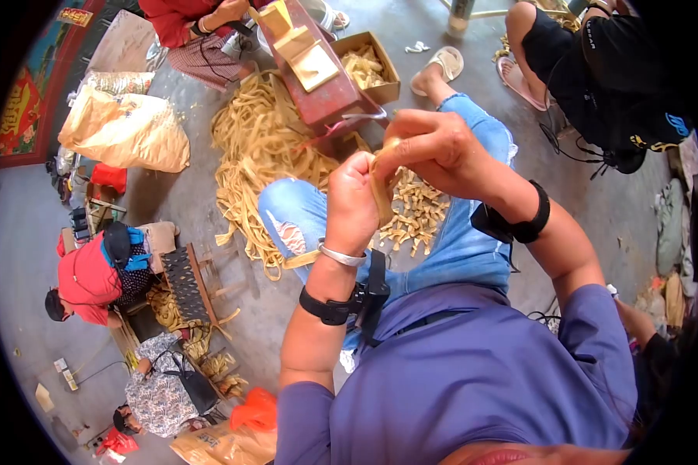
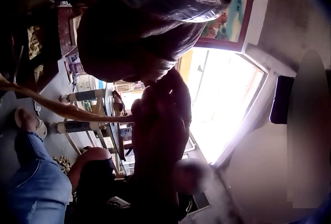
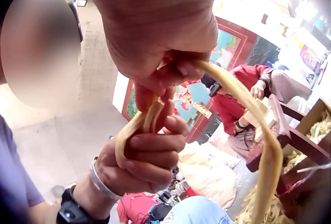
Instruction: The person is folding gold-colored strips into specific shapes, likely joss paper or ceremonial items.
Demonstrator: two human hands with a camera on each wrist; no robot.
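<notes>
A tan, flat, flexible strip (image 3: 271, 154) runs between both hands. In the right wrist view, my left hand (image 3: 147, 157) curls its fingers round a folded part of it, and my right hand (image 3: 160, 32) pinches it just above, with a long end hanging to the right. The head view has my left hand (image 1: 353, 203) and right hand (image 1: 434, 151) meeting above my knees. The left wrist view is dark; there the strip (image 2: 67, 110) stretches left from a shadowed hand (image 2: 163, 120).
A heap of long strips (image 1: 248, 147) lies on the floor beyond my knees, with short knotted pieces (image 1: 415, 213) between my legs. A red bench (image 1: 318, 101) and a cardboard box (image 1: 388, 91) stand ahead. Several people sit around; a large sack (image 1: 124, 128) is at left.
</notes>
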